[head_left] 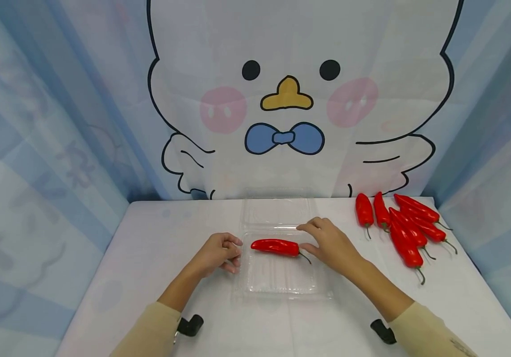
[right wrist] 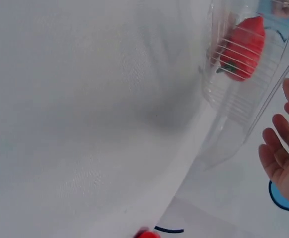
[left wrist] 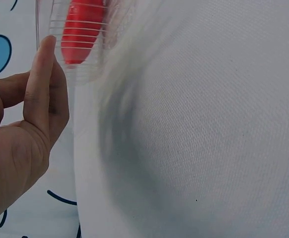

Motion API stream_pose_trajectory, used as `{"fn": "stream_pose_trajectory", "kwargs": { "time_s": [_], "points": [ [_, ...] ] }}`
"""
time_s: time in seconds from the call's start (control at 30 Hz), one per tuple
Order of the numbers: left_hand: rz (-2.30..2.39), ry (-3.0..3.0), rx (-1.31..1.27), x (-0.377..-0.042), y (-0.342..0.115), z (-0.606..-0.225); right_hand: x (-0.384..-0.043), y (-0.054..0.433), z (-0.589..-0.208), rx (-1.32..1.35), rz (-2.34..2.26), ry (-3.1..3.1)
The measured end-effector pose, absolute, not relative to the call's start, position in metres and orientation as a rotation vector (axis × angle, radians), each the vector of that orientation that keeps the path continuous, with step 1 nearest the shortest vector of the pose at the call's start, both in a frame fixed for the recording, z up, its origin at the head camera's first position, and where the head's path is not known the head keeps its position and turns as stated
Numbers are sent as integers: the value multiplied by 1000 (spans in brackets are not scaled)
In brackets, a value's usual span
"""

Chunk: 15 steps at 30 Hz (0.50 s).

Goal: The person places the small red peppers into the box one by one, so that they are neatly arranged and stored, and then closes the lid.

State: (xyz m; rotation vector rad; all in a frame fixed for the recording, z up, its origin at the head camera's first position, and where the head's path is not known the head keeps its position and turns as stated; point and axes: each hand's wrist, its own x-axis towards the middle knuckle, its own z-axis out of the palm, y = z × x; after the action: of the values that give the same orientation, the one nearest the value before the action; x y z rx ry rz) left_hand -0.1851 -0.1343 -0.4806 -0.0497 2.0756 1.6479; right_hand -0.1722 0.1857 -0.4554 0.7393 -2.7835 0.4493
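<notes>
One red chili pepper [head_left: 275, 247] lies crosswise inside a clear plastic clamshell box [head_left: 282, 282], its green stem to the right. The box's lid [head_left: 278, 212] is folded back behind it. At the box's left side is my left hand [head_left: 220, 254], fingers loosely bent beside the wall; in the left wrist view a fingertip reaches the rim. Over the box's right side hovers my right hand [head_left: 329, 243], thumb and fingers apart near the pepper's stem. The right wrist view has that hand [right wrist: 286, 153] beside the box wall, holding nothing.
Several more red peppers [head_left: 405, 233] lie in a loose group at the table's back right. The white table [head_left: 148, 258] backs onto a curtain [head_left: 287, 173] with a cartoon bird, and blue curtains hang at both sides. Black straps with small mounts sit at both wrists.
</notes>
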Motion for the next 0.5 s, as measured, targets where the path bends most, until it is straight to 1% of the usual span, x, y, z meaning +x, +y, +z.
{"fn": "stream_pose_trajectory", "kwargs": {
  "time_s": [0.5],
  "points": [
    [1631, 2078, -69, -186, -135, -481, -171, 227, -445, 589, 508, -2795]
  ]
}}
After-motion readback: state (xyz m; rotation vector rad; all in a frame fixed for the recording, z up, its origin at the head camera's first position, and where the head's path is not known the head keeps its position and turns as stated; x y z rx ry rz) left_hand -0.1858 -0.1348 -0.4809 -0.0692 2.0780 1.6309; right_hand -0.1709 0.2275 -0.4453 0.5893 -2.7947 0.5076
